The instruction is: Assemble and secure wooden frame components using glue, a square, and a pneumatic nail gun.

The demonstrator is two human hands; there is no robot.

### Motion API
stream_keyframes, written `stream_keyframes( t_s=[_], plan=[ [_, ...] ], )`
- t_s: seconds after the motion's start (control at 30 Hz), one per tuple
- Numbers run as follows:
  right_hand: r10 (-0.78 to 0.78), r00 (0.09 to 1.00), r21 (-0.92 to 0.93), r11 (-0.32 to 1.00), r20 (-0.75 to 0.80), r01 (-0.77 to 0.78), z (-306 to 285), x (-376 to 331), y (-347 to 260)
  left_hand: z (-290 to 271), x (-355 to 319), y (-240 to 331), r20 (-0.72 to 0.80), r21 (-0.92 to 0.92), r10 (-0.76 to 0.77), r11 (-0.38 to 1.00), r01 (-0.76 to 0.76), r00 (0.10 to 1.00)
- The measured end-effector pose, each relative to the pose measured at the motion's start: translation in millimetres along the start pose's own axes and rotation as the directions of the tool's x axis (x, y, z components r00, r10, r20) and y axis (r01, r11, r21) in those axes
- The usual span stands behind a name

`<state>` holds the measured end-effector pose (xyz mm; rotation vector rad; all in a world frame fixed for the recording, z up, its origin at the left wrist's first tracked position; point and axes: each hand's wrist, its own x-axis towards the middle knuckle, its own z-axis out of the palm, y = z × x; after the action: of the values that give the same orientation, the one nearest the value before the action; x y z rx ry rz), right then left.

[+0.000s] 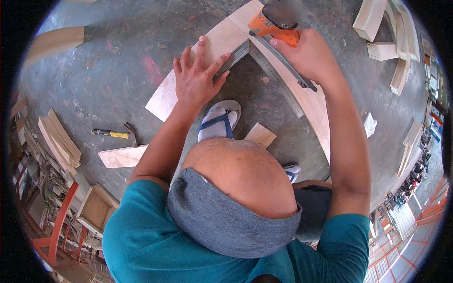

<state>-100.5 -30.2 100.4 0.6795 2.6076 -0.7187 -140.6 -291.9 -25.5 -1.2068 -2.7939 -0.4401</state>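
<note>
Two pale wooden boards meet in an angled corner on the floor, a left board [163,98] and a right board [315,111]. In the inner corner lies a metal try square, its stock [232,59] along the left board and its ruled blade [276,82] beside the right one. My left hand [196,78] rests flat on the left board with fingers spread, the index finger reaching over the square's stock. My right hand [309,56] is wrapped around an orange nail gun [273,32], held over the joint. Whether its nose touches the wood is hidden.
A hammer [113,133] lies at left beside a short board [120,157]; a small wood block [260,135] is near my sandalled foot [219,120]. Stacked strips [59,141] lie far left, wooden frame pieces [370,21] at upper right. My bent knee [240,174] fills the lower middle.
</note>
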Motion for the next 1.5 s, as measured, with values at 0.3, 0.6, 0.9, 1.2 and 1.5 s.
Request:
stream_keyframes(
  t_s=[0.3,0.6,0.9,1.2,1.5],
  plan=[
    [0.002,0.993,-0.062,0.998,-0.121,-0.009,2,2,5,-4,1,3,0.033,0.023,-0.019,1.0,0.018,0.999],
    [0.038,0.99,-0.074,0.996,-0.137,-0.049,-4,8,6,-2,0,1,0.011,0.008,-0.015,1.0,0.014,1.0],
    [0.038,0.99,-0.022,0.999,-0.133,-0.041,-9,14,11,-4,3,3,0.022,0.001,-0.019,1.0,0.019,1.0],
    [0.114,0.99,-0.026,0.993,-0.083,-0.116,-8,19,12,-1,0,0,0.025,-0.03,-0.025,0.999,0.025,0.999],
    [0.065,0.989,0.064,0.996,-0.132,-0.057,-15,18,13,-7,5,2,0.049,-0.024,-0.041,0.999,0.042,0.998]
  ],
)
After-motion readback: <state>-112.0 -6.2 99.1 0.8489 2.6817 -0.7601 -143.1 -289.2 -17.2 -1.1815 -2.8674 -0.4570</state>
